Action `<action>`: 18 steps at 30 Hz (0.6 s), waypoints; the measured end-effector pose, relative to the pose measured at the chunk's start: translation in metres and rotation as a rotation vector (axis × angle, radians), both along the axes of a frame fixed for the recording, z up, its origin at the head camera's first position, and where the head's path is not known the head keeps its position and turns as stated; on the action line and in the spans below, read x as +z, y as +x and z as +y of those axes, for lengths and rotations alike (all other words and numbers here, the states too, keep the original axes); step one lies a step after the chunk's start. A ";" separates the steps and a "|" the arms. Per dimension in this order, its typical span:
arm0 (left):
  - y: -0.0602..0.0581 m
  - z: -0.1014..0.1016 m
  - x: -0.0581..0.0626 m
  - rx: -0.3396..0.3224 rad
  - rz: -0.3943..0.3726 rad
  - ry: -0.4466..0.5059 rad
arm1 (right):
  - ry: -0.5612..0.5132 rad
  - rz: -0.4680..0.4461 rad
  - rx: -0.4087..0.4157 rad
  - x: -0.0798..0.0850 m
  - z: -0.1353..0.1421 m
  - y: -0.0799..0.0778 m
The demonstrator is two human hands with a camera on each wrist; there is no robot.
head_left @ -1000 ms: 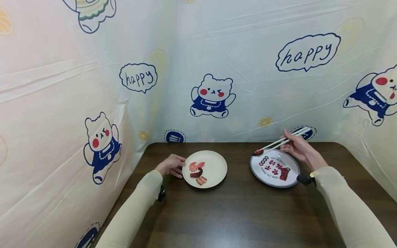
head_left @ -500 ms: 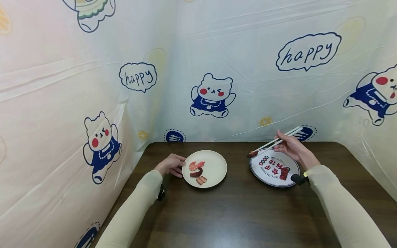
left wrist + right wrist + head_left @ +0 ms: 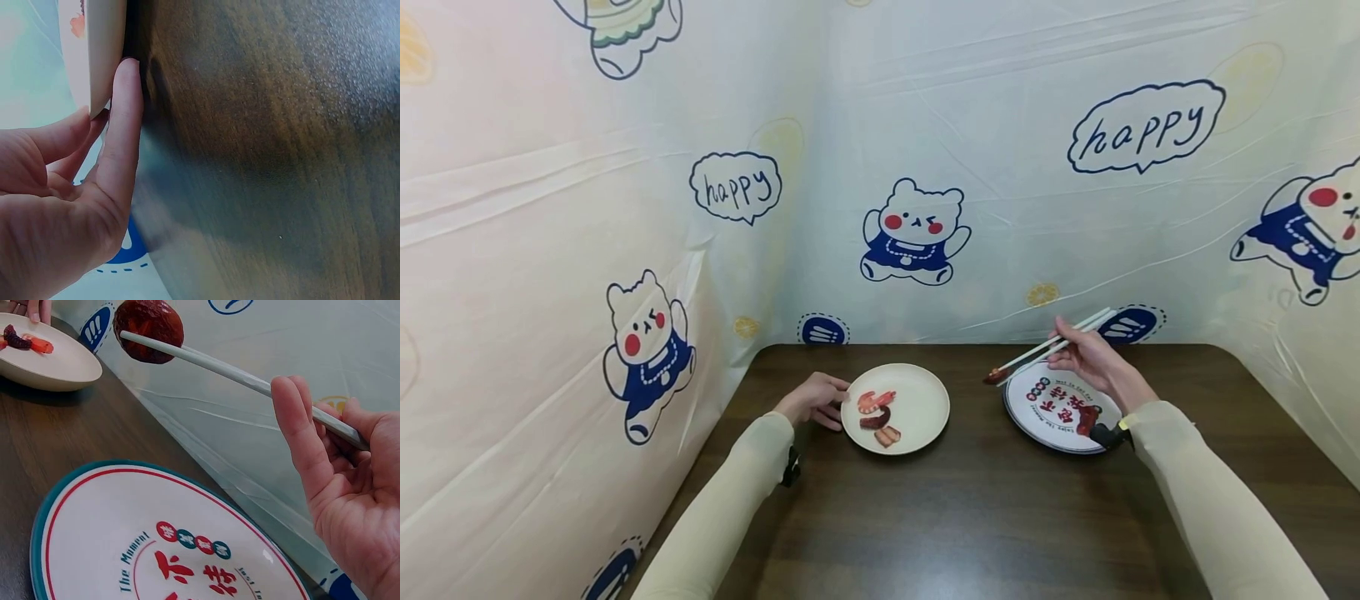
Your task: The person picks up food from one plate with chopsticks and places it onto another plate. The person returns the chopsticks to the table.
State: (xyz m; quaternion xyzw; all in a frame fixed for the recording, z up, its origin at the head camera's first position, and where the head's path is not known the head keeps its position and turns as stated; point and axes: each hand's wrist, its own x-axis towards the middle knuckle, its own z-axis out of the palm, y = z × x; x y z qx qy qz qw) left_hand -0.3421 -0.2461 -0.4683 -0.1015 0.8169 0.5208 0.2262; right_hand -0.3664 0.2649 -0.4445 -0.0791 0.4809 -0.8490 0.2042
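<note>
At the left, my left hand (image 3: 814, 400) pinches the rim of a cream plate (image 3: 921, 408), thumb on the edge and fingers beneath it. On that plate lie a pink-orange shrimp (image 3: 868, 405), a dark curved food piece (image 3: 876, 420) and a tan striped piece (image 3: 887, 436). My right hand (image 3: 1093, 358) holds a pair of pale chopsticks (image 3: 225, 370). Between their tips a glossy dark-red food piece (image 3: 150, 328) is raised off the table, just left of the blue-rimmed plate (image 3: 1030, 425). Another dark-red piece (image 3: 1086, 419) lies on this printed plate, partly hidden by the wrist camera.
Both plates stand on a dark wooden table (image 3: 925, 517), with a strip of tabletop between them. A pale printed curtain (image 3: 820, 250) hangs along the table's back and left sides.
My right hand has moved left, carrying the chopsticks and dark-red piece from above the printed plate's edge to beyond its left side. The left hand and cream plate stay put.
</note>
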 end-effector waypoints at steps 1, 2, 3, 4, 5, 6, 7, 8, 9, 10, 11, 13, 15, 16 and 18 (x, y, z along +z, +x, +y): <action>0.000 0.000 0.000 0.000 0.000 -0.001 | -0.005 0.005 0.000 0.000 -0.001 0.000; 0.000 0.000 0.000 0.000 -0.001 -0.002 | -0.012 0.010 0.003 0.000 -0.002 0.000; -0.001 0.000 0.000 0.000 -0.002 -0.002 | -0.020 0.010 0.007 0.000 -0.003 -0.001; 0.000 0.000 0.000 0.001 -0.005 -0.002 | -0.027 0.009 0.012 -0.001 -0.005 -0.001; 0.000 0.000 -0.001 0.002 -0.007 -0.003 | -0.037 0.009 0.016 -0.001 -0.006 -0.001; 0.001 0.000 0.000 0.002 -0.007 -0.005 | -0.047 0.006 0.016 -0.001 -0.008 -0.001; 0.000 0.000 -0.001 0.002 -0.009 -0.006 | -0.049 0.001 0.013 -0.001 -0.009 -0.001; 0.001 0.000 -0.001 0.000 -0.009 -0.006 | -0.051 -0.003 0.010 -0.001 -0.011 -0.002; 0.000 0.001 0.000 0.002 -0.009 -0.004 | -0.051 -0.010 0.007 -0.002 -0.012 -0.002; 0.000 0.001 0.000 -0.001 -0.007 -0.006 | -0.049 -0.012 0.002 -0.002 -0.014 -0.003; 0.000 0.002 0.001 -0.003 -0.005 -0.006 | -0.051 -0.013 0.002 -0.003 -0.015 -0.003; -0.001 0.002 0.001 -0.004 -0.005 -0.006 | -0.046 -0.015 -0.003 -0.003 -0.018 -0.004; -0.001 0.002 0.002 -0.001 -0.009 -0.005 | -0.042 -0.015 0.001 -0.004 -0.021 -0.006; -0.001 0.001 0.002 -0.003 -0.010 -0.007 | -0.039 -0.011 0.003 -0.005 -0.022 -0.006; -0.002 0.001 0.002 0.001 -0.017 -0.005 | -0.032 -0.011 0.001 -0.006 -0.026 -0.007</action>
